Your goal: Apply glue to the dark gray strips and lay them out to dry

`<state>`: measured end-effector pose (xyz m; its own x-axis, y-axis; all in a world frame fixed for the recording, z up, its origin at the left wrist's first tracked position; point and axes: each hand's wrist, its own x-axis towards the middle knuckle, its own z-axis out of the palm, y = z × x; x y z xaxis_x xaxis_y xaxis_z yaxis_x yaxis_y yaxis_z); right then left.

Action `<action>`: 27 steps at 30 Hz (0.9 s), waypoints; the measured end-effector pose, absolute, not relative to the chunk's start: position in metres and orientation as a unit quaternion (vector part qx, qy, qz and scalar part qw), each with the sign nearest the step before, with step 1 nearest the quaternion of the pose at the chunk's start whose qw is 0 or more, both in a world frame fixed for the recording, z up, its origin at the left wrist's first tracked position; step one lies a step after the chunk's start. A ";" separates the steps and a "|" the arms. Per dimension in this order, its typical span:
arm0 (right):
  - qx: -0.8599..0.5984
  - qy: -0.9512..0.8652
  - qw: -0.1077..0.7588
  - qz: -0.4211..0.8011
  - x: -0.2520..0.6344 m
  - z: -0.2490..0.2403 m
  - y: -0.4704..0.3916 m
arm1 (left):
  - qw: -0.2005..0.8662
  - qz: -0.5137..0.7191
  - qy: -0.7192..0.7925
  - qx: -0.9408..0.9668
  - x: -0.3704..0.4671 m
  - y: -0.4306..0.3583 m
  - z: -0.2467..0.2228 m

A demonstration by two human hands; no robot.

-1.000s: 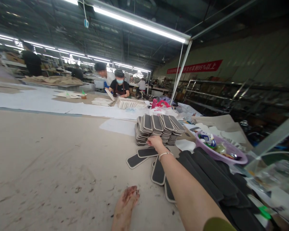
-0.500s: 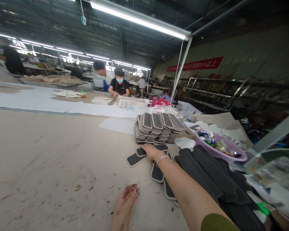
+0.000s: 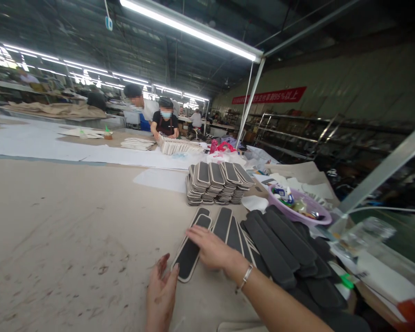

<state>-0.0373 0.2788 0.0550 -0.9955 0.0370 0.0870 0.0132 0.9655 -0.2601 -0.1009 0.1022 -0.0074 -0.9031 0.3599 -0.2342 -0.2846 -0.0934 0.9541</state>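
Note:
Two overlapping dark panels with pale borders [image 3: 187,258] lie slanted on the table. My right hand [image 3: 210,246] rests over their right edge, fingers extended and somewhat apart. Beside their lower left end is my left hand [image 3: 162,286], its thumb and fingers apart, the thumb at the panel's edge. More bordered panels [image 3: 223,223] fan out to the right, partly behind my right hand and forearm. Neat stacks of bordered panels [image 3: 216,182] stand beyond. Plain dark pieces [image 3: 276,244] lie heaped to the right of my right hand.
A purple basin [image 3: 299,216] with bottles sits at the right, near a metal post [image 3: 383,168]. Across the stained table [image 3: 72,230], a masked person [image 3: 165,124] handles a row of pale pieces [image 3: 180,145]. Another person stands beside them.
The overlapping panels have turned more lengthwise and come nearer. My left hand has moved left and forward, its fingers now spread by the panel. My right hand has come closer with the panels.

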 end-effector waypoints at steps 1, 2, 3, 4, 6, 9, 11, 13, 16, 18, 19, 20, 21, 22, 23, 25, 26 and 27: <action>-0.130 -0.981 0.079 0.118 -0.029 0.056 0.283 | 0.222 0.734 0.641 0.042 -0.101 0.103 -0.011; -0.253 -0.958 0.094 0.101 -0.022 0.057 0.290 | 0.228 0.729 0.643 0.054 -0.101 0.103 -0.015; -0.367 -0.922 0.090 0.086 -0.015 0.056 0.299 | 0.235 0.725 0.644 0.063 -0.101 0.103 -0.019; -0.458 -0.883 0.067 0.077 -0.010 0.055 0.308 | 0.244 0.722 0.643 0.071 -0.101 0.104 -0.022; -0.557 -0.827 0.007 0.078 -0.003 0.050 0.324 | 0.259 0.721 0.638 0.078 -0.100 0.105 -0.024; -0.575 -0.812 -0.032 0.094 -0.004 0.042 0.336 | 0.285 0.722 0.628 0.061 -0.100 0.106 -0.019; -0.563 -0.822 -0.018 0.089 -0.011 0.038 0.337 | 0.308 0.723 0.616 0.050 -0.100 0.106 -0.012; -0.554 -0.828 0.000 0.087 -0.021 0.036 0.333 | 0.323 0.726 0.606 0.051 -0.100 0.106 -0.007; -0.542 -0.834 0.014 0.103 -0.037 0.034 0.324 | 0.321 0.726 0.606 0.057 -0.099 0.107 -0.005; -0.525 -0.844 0.026 0.109 -0.046 0.034 0.317 | 0.317 0.724 0.610 0.059 -0.099 0.107 -0.007; -0.513 -0.851 0.035 0.106 -0.050 0.035 0.313 | 0.315 0.724 0.610 0.061 -0.099 0.108 -0.009; -0.501 -0.858 0.045 0.103 -0.052 0.035 0.309 | 0.313 0.725 0.610 0.064 -0.099 0.108 -0.011; -0.491 -0.864 0.054 0.101 -0.055 0.035 0.306 | 0.312 0.726 0.609 0.067 -0.099 0.108 -0.012; -0.482 -0.868 0.059 0.104 -0.056 0.036 0.303 | 0.311 0.726 0.609 0.070 -0.099 0.109 -0.013; -0.477 -0.869 0.062 0.113 -0.057 0.036 0.302 | 0.307 0.725 0.612 0.072 -0.099 0.109 -0.015; -0.480 -0.861 0.056 0.158 -0.058 0.037 0.302 | 0.295 0.718 0.625 0.076 -0.099 0.108 -0.016; -0.483 -0.853 0.054 0.192 -0.057 0.038 0.304 | 0.290 0.715 0.631 0.078 -0.100 0.108 -0.016; -0.484 -0.843 0.054 0.227 -0.057 0.038 0.306 | 0.286 0.713 0.636 0.080 -0.100 0.108 -0.016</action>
<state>-0.0566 0.3062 0.0382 -0.5254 0.8412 -0.1276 0.7920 0.4287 -0.4347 -0.0996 0.1075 -0.0161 -0.8238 0.5088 -0.2499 -0.3063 -0.0286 0.9515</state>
